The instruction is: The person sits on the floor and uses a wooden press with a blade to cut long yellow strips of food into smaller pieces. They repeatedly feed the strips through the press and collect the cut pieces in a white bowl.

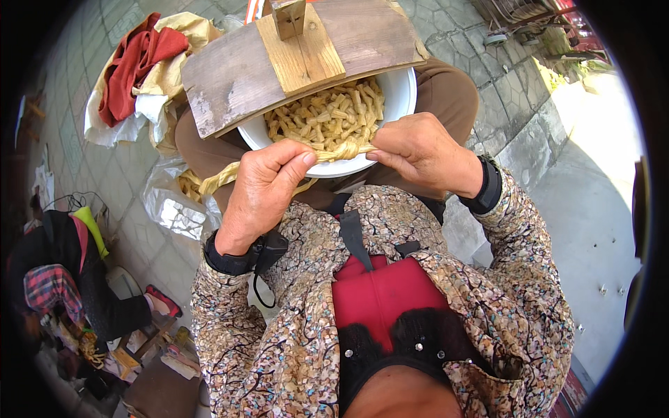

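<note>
Between my two hands, over the near rim of a white basin (403, 96), a yellowish strand (346, 151) stretches with a knot in its middle. My left hand (269, 183) pinches one side of it between thumb and fingers. On the other side my right hand (420, 151) grips it close to the knot. A loose length of the strand (219, 180) trails left from under my left hand. Many short knotted yellowish pieces (334, 117) fill the basin. Across its far side lies a wooden board (225, 89) with an upright wooden block (289, 21).
At left, a clear plastic bag (175, 201) holds more yellow strands. Beyond it, a red cloth (133, 68) lies on a cream woven sack (180, 31). Another person (68, 277) sits at lower left beside scattered wood pieces. A wheeled cart (515, 34) stands at upper right on the paving.
</note>
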### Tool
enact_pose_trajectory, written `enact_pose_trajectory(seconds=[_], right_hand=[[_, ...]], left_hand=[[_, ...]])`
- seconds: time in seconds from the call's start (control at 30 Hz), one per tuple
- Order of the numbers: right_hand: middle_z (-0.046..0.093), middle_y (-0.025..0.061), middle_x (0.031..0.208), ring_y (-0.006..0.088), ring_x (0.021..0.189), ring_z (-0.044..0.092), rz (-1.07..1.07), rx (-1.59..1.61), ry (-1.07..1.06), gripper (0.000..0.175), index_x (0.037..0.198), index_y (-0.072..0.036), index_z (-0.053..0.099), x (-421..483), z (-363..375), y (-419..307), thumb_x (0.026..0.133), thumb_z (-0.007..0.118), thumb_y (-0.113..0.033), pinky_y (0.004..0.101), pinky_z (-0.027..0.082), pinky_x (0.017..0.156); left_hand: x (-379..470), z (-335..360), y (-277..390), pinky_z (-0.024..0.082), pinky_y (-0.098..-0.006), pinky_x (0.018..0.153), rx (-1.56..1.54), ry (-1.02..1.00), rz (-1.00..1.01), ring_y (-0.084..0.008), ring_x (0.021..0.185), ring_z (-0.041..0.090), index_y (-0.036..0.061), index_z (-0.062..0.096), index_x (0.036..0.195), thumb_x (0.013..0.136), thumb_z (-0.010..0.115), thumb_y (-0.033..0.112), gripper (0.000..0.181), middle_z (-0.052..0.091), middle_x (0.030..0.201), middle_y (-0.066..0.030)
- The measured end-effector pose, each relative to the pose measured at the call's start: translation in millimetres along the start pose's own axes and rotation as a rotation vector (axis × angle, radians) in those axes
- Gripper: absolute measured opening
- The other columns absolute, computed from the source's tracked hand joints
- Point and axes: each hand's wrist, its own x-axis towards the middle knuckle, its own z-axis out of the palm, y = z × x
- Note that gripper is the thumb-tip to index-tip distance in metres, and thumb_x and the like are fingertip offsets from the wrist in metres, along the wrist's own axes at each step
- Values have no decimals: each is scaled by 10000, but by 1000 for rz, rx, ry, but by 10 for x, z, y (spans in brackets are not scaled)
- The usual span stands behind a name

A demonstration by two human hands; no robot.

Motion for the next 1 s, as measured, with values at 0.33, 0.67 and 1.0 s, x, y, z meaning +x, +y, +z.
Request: enact_pose_trajectory(seconds=[0.33,0.67,1.0], right_hand=[[675,109,821,212,726,650,131,400,-27,255,1072,-16,674,289,-88,121,964,633,-243,329,508,655],[653,124,841,212,792,620,288,301,303,192,1078,-6,634,794,-15,392,985,566,-159,332,496,732],[663,146,940,274,852,642,231,-16,394,135,1018,-40,648,846,235,692,889,612,-51,338,499,726]], left_hand=[[259,69,15,455,-259,661,22,52,141,-74,743,533,-37,667,959,971,633,110,151,616,769,-13],[899,-309,-181,421,-220,610,-181,150,-10,-53,697,494,-25,658,988,993,579,126,170,583,773,29],[1104,-263,-518,457,-311,586,481,439,182,-137,634,531,12,612,882,958,625,122,135,587,707,-52]])
